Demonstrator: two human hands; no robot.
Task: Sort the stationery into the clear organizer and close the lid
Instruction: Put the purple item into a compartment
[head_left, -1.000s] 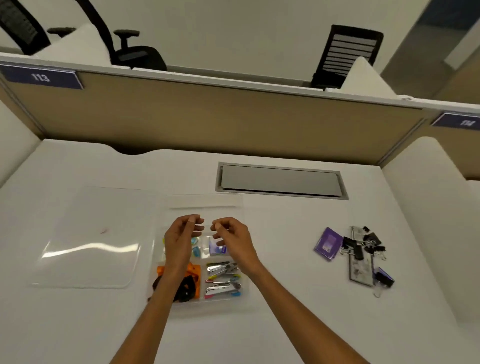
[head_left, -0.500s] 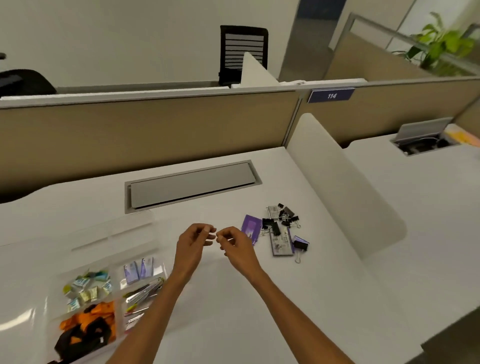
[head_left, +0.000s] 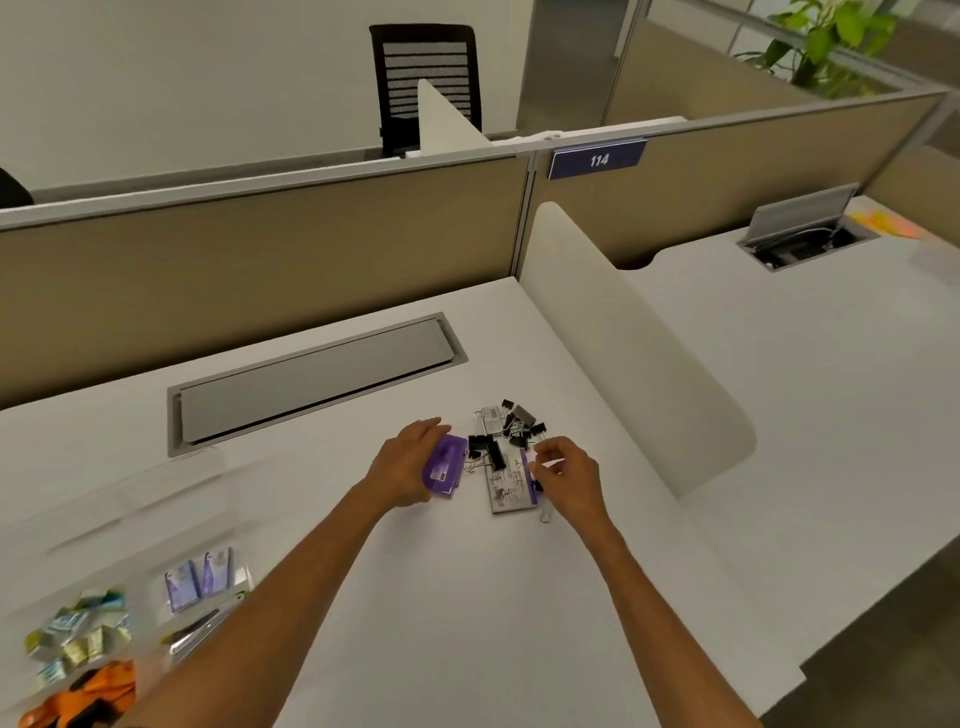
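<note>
The left hand (head_left: 410, 470) closes thumb and fingers around a purple box (head_left: 444, 466), which lies on the desk (head_left: 467, 597) at the left of a small pile. The right hand (head_left: 569, 475) curls its fingertips at the right edge of a clear case (head_left: 511, 486) in the same pile; whether it already pinches the case or something beside it, I cannot tell. Black binder clips (head_left: 511, 426) lie scattered over and behind the case, some touching it, so lifting it may drag or spill them.

The organizer (head_left: 119, 613) sits well apart at the lower left, partly cut off by the frame. Its compartments already hold small greenish packets (head_left: 78, 634), two purple boxes (head_left: 197, 574), some metal pieces and an orange and black item (head_left: 85, 693). So the sorting looks well under way, judging by that. Left to do: the purple box, the case and the clips must cross to the organizer, and the lid must be shut. The lid seems to lie open behind it, though it is too faint to be sure.

A grey cable hatch (head_left: 317, 382) lies behind the pile, and a white divider (head_left: 623, 338) stands to the right; neither blocks the way back.
</note>
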